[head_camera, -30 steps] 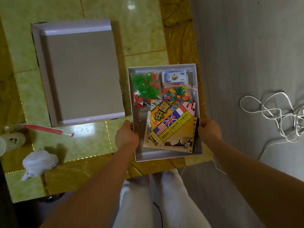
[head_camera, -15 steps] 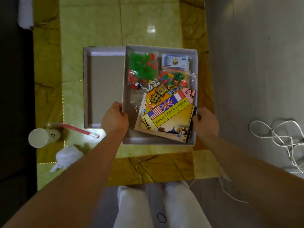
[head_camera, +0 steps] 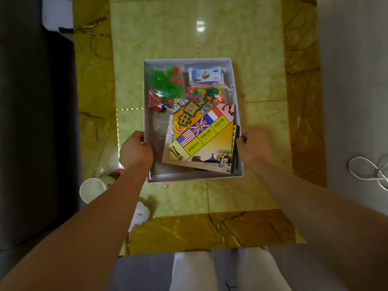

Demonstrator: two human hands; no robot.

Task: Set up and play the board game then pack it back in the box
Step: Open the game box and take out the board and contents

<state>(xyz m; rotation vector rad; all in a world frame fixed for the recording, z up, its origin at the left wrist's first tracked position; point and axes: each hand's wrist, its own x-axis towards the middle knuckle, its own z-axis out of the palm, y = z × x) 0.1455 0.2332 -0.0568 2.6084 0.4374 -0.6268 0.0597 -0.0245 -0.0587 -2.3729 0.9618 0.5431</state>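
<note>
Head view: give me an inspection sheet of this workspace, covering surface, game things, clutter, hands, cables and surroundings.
Surface: glossy green-and-gold table, light glare on it.
Job's things: open white box holding the folded game board, a bag of green and red pieces, a bag of mixed pieces and a card stack.
Clutter: paper cup and crumpled tissue near the table's left front edge.
Hands: left hand grips the box's left wall, right hand its right wall.
Cables: white cable loose on the floor, right.
Surroundings: grey floor; dark furniture left.

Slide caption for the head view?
Left hand and right hand grip the open box holding a folded board and bagged pieces.
</note>
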